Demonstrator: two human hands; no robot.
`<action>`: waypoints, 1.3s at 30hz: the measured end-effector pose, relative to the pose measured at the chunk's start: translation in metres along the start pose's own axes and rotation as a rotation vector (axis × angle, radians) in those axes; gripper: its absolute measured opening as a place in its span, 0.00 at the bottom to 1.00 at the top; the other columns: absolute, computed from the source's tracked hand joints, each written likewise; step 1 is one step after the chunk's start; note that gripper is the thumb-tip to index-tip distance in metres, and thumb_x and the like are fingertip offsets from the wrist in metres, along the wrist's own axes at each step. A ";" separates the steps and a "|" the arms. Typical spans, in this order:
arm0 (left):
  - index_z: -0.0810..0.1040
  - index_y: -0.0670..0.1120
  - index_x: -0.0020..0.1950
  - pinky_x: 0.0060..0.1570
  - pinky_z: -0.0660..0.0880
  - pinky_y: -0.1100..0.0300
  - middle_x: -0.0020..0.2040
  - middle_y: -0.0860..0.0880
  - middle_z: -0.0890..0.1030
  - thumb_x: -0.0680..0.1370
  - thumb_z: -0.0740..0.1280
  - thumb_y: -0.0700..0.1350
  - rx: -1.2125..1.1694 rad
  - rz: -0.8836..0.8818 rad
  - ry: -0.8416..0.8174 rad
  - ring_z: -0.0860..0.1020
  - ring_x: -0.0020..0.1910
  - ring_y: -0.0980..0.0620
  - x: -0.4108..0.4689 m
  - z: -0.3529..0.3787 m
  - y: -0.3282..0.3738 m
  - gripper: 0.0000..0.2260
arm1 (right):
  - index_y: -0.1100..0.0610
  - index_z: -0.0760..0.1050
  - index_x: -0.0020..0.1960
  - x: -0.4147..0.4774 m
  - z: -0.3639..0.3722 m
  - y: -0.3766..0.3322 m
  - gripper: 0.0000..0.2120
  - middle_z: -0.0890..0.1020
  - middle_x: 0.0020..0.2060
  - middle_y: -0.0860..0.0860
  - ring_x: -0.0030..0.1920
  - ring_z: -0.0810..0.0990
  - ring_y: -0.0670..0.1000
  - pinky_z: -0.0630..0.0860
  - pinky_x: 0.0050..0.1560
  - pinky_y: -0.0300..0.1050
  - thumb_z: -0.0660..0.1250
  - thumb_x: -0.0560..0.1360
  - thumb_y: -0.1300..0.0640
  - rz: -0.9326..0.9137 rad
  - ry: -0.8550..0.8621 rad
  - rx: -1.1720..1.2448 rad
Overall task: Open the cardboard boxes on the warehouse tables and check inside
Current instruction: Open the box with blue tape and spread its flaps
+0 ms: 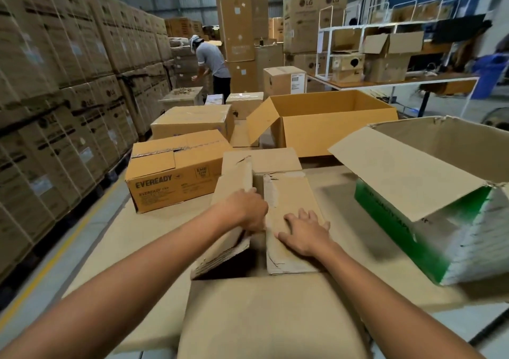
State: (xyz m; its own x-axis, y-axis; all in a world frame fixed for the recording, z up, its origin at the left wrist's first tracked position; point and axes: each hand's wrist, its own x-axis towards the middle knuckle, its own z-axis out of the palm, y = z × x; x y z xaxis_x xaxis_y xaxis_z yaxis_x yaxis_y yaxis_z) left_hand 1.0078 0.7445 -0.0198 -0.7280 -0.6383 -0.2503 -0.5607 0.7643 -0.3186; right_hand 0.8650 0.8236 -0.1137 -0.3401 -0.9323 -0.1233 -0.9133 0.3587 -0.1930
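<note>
Two grips are on the one worn cardboard box [259,317] at the near edge of the desk [165,226]. The left grip [245,212] curls its fingers over the inner edge of the left flap [234,182] and holds it tilted up, with a dark gap showing beneath. The right grip [303,232] rests flat on the right flap [289,193], fingers straight and spread. The far flap [275,160] is folded open behind them, and the near flap hangs toward the camera.

Just to the left stands a shut EVEREADY box [176,171], with another taped carton [192,120] behind it. To the right is an open box with a green side [413,232], its flaps raised. Beyond the middle sits a large open box [330,127]. Farther back a person in a grey shirt [213,58] bends over a low carton, beside tall stacks of LG cartons [55,83] along the left.
</note>
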 end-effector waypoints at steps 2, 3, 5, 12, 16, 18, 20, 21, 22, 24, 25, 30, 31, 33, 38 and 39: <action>0.80 0.45 0.57 0.62 0.75 0.46 0.54 0.44 0.80 0.79 0.63 0.48 0.110 -0.081 -0.045 0.76 0.56 0.44 -0.009 -0.023 -0.020 0.11 | 0.46 0.64 0.73 0.004 0.003 -0.002 0.32 0.63 0.74 0.56 0.74 0.58 0.61 0.58 0.67 0.73 0.56 0.75 0.30 0.024 0.015 -0.010; 0.79 0.45 0.57 0.62 0.74 0.46 0.53 0.45 0.79 0.80 0.62 0.47 0.143 -0.122 -0.091 0.76 0.54 0.45 -0.012 -0.030 -0.031 0.10 | 0.46 0.63 0.73 0.004 0.005 -0.004 0.32 0.62 0.74 0.56 0.74 0.58 0.61 0.58 0.67 0.73 0.55 0.75 0.30 0.036 0.019 -0.015; 0.77 0.45 0.62 0.65 0.71 0.43 0.57 0.46 0.78 0.81 0.62 0.48 0.201 -0.186 -0.147 0.76 0.58 0.45 -0.019 -0.037 -0.053 0.13 | 0.46 0.62 0.75 0.003 0.009 -0.008 0.34 0.59 0.77 0.56 0.76 0.55 0.61 0.55 0.69 0.74 0.53 0.75 0.29 0.054 0.031 -0.022; 0.76 0.45 0.67 0.64 0.73 0.44 0.55 0.48 0.80 0.81 0.61 0.58 -0.335 -0.513 -0.304 0.79 0.57 0.45 -0.022 0.065 -0.099 0.22 | 0.47 0.54 0.80 -0.018 0.014 -0.009 0.37 0.50 0.81 0.56 0.80 0.46 0.61 0.44 0.72 0.72 0.49 0.77 0.29 0.020 0.049 -0.025; 0.65 0.42 0.72 0.54 0.75 0.50 0.67 0.40 0.75 0.80 0.64 0.52 -0.933 -0.666 -0.094 0.76 0.63 0.40 -0.040 0.128 -0.065 0.24 | 0.47 0.53 0.80 -0.031 0.005 -0.011 0.41 0.49 0.81 0.54 0.80 0.45 0.59 0.42 0.74 0.71 0.50 0.74 0.26 0.049 -0.001 0.016; 0.66 0.40 0.70 0.56 0.75 0.51 0.67 0.38 0.75 0.80 0.62 0.47 -1.019 -0.741 0.013 0.76 0.62 0.38 -0.043 0.143 -0.050 0.20 | 0.47 0.56 0.80 -0.034 -0.001 -0.023 0.48 0.49 0.81 0.54 0.80 0.44 0.60 0.40 0.71 0.74 0.52 0.68 0.21 0.135 -0.029 0.097; 0.70 0.39 0.66 0.53 0.73 0.52 0.64 0.37 0.77 0.80 0.61 0.45 -1.014 -0.767 0.078 0.76 0.60 0.38 -0.048 0.148 -0.039 0.16 | 0.50 0.54 0.80 -0.038 -0.003 -0.037 0.54 0.47 0.81 0.56 0.80 0.42 0.63 0.36 0.68 0.77 0.56 0.64 0.19 0.218 -0.081 0.142; 0.71 0.40 0.64 0.51 0.72 0.52 0.63 0.38 0.77 0.80 0.61 0.45 -0.978 -0.768 0.092 0.77 0.60 0.38 -0.050 0.148 -0.036 0.15 | 0.51 0.51 0.81 -0.040 -0.002 -0.042 0.56 0.46 0.81 0.57 0.79 0.40 0.64 0.36 0.67 0.78 0.59 0.63 0.20 0.238 -0.104 0.124; 0.71 0.41 0.63 0.50 0.72 0.53 0.62 0.39 0.78 0.80 0.61 0.46 -0.929 -0.773 0.094 0.77 0.59 0.38 -0.053 0.148 -0.034 0.14 | 0.52 0.49 0.81 -0.044 0.000 -0.046 0.57 0.44 0.81 0.58 0.79 0.39 0.65 0.36 0.66 0.79 0.63 0.63 0.22 0.244 -0.119 0.088; 0.72 0.42 0.62 0.48 0.72 0.53 0.61 0.41 0.78 0.81 0.60 0.47 -0.840 -0.785 0.084 0.78 0.58 0.39 -0.058 0.149 -0.031 0.12 | 0.53 0.49 0.81 -0.049 0.003 -0.052 0.53 0.44 0.80 0.60 0.78 0.39 0.68 0.38 0.67 0.80 0.67 0.66 0.31 0.257 -0.126 0.055; 0.72 0.43 0.61 0.47 0.72 0.54 0.61 0.41 0.79 0.81 0.60 0.47 -0.809 -0.790 0.087 0.78 0.58 0.40 -0.059 0.149 -0.031 0.12 | 0.53 0.52 0.80 -0.050 -0.001 -0.057 0.49 0.46 0.80 0.60 0.78 0.41 0.69 0.41 0.68 0.79 0.68 0.68 0.36 0.271 -0.128 0.074; 0.72 0.43 0.62 0.45 0.71 0.55 0.61 0.42 0.79 0.82 0.60 0.47 -0.738 -0.795 0.095 0.78 0.59 0.41 -0.057 0.149 -0.031 0.11 | 0.58 0.76 0.57 -0.056 -0.057 -0.079 0.13 0.79 0.54 0.58 0.53 0.77 0.62 0.77 0.55 0.57 0.62 0.73 0.60 0.214 0.032 0.344; 0.72 0.43 0.62 0.45 0.71 0.55 0.61 0.43 0.79 0.82 0.60 0.47 -0.734 -0.796 0.093 0.78 0.59 0.41 -0.057 0.150 -0.030 0.11 | 0.59 0.77 0.54 -0.057 -0.071 -0.076 0.10 0.80 0.51 0.56 0.49 0.79 0.59 0.79 0.51 0.53 0.60 0.75 0.63 0.175 0.076 0.360; 0.71 0.44 0.61 0.46 0.72 0.55 0.61 0.43 0.79 0.82 0.61 0.48 -0.728 -0.797 0.094 0.78 0.58 0.42 -0.056 0.150 -0.031 0.11 | 0.59 0.75 0.54 -0.058 -0.099 -0.066 0.09 0.80 0.53 0.56 0.50 0.77 0.57 0.77 0.49 0.50 0.57 0.79 0.66 0.147 0.152 0.296; 0.71 0.45 0.61 0.47 0.73 0.54 0.61 0.43 0.79 0.82 0.60 0.48 -0.713 -0.799 0.091 0.78 0.59 0.42 -0.052 0.145 -0.029 0.11 | 0.66 0.63 0.74 -0.047 -0.128 -0.015 0.26 0.73 0.65 0.64 0.60 0.77 0.61 0.78 0.57 0.55 0.65 0.79 0.59 0.259 0.203 -0.206; 0.71 0.44 0.62 0.47 0.73 0.54 0.62 0.43 0.79 0.82 0.59 0.48 -0.712 -0.799 0.096 0.78 0.59 0.42 -0.052 0.144 -0.028 0.11 | 0.67 0.59 0.76 -0.048 -0.129 -0.003 0.30 0.67 0.71 0.67 0.66 0.73 0.65 0.75 0.62 0.62 0.64 0.79 0.58 0.310 0.172 -0.281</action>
State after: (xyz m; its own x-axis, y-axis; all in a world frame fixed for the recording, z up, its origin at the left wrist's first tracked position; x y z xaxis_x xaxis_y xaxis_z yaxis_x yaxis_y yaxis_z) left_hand 1.1181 0.7433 -0.1298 -0.0593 -0.9907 -0.1228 -0.9664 0.0261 0.2557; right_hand 0.8553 0.8608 0.0180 -0.6179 -0.7855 0.0347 -0.7796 0.6178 0.1024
